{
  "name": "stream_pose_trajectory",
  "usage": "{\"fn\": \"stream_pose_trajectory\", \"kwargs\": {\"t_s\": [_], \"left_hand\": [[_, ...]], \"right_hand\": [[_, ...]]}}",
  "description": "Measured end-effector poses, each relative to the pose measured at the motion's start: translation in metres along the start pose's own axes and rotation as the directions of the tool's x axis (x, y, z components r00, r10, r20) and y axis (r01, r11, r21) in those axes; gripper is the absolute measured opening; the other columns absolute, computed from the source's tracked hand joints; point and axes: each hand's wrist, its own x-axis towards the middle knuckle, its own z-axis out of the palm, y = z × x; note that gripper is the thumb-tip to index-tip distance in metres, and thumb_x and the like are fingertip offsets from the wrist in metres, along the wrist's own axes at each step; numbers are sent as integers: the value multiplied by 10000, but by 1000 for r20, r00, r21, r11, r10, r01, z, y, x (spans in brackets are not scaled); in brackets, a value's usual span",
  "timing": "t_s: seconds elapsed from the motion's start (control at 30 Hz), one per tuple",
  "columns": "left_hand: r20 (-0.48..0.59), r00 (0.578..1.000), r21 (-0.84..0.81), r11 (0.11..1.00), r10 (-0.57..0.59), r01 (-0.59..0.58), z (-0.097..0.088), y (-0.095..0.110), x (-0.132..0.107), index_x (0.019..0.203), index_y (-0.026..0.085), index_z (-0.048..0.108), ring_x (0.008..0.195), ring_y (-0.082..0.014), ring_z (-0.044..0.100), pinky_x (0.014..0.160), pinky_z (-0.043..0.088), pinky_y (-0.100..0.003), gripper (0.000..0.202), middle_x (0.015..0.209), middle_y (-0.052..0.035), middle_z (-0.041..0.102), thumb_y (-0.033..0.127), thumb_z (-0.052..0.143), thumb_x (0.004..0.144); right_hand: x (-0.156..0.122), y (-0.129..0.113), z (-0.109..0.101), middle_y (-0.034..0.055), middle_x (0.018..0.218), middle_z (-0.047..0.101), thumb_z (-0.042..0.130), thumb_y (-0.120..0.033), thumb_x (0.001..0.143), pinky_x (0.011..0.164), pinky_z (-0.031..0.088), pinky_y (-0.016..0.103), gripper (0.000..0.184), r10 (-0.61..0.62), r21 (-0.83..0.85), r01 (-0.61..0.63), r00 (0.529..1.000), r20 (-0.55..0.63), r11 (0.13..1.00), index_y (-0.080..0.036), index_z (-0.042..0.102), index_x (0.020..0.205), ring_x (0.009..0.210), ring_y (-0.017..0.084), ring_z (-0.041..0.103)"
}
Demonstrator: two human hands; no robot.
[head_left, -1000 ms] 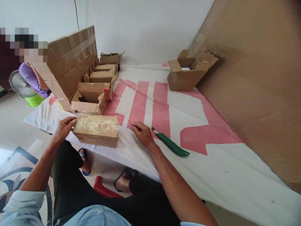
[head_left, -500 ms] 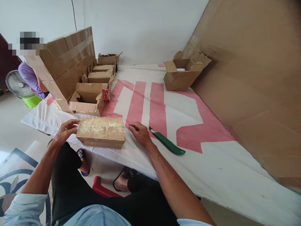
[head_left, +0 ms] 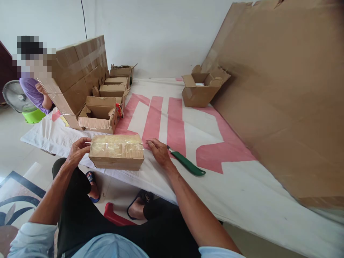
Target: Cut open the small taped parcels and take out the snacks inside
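The taped box (head_left: 116, 157) sits at the near edge of the bench (head_left: 242, 193), one long side facing the person. It is a long, low carton of tan cardboard, its top shut. Clear tape covers that top in broad, wrinkled bands, catching the light in pale yellowish streaks (the glossiest patch of cardboard around). A lengthwise line runs across the top, and the film looks ragged at the right-hand end. The front face is plainer and duller brown, with straight lower edges.

The left hand (head_left: 77, 152) is at the box's left end, fingers bent and their tips at the upper edge; whether it grips or merely rests there I cannot tell. The right hand (head_left: 159, 152) is just beside the opposite end, fingers curled in and thumb close to the forefinger; I cannot tell whether anything is pinched between them.

Just right of that hand lies a green-handled cutter (head_left: 188, 163), its blade end towards the hand. Beyond the taped box, to the left, an open carton (head_left: 98, 122) stands before a stack of closed boxes (head_left: 77, 68).
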Motion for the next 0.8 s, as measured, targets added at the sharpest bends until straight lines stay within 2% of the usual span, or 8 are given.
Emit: {"fn": "stream_pose_trajectory", "kwargs": {"t_s": [0.17,0.3,0.4,0.53,0.7,0.8], "left_hand": [[7,1000,-48,999,22,-21,0,-7,0,1039,214,787,816,-254,780,778,600,-369,473,851,-46,828,431,1001,677],[16,998,-118,991,65,-63,2,-11,-1,1032,191,808,831,-246,782,785,597,-353,480,879,-56,838,393,1039,663],[9,996,-176,981,86,-83,5,-14,-2,1027,176,830,845,-240,787,783,590,-334,489,897,-61,847,356,1052,631],[24,995,-204,975,100,-93,7,-13,-2,995,172,840,883,-256,803,785,593,-330,501,922,-75,860,361,1070,591],[38,990,-237,964,136,-124,11,-6,6,950,173,829,941,-294,831,792,615,-339,525,946,-91,870,355,1091,533],[30,994,-239,966,109,-99,14,-3,13,932,162,810,919,-302,838,756,610,-326,528,903,-90,862,326,1075,505]], "right_hand": [[-21,-26,13,171,1407,829,574,-949,987,1067,665,523,823,50,234,-53,999,18,971,-251,793,1364,1320,367,776],[-42,-47,27,140,1678,694,575,-909,1030,1276,562,563,830,-30,331,5,997,68,943,-287,727,1557,1557,385,655],[-48,-53,32,121,1684,694,612,-905,1016,1369,470,576,838,-49,336,30,998,48,941,-290,734,1571,1604,390,611],[-47,-59,35,116,1671,705,611,-939,990,1395,435,600,883,-16,320,7,1000,26,947,-283,741,1566,1621,395,591],[-49,-73,29,112,1644,724,576,-1012,942,1284,565,578,979,36,311,-65,994,99,948,-297,717,1596,1545,383,659],[-55,-80,23,118,1646,720,563,-1015,949,1258,588,572,998,28,275,-59,993,116,960,-285,698,1616,1562,378,639]]}}
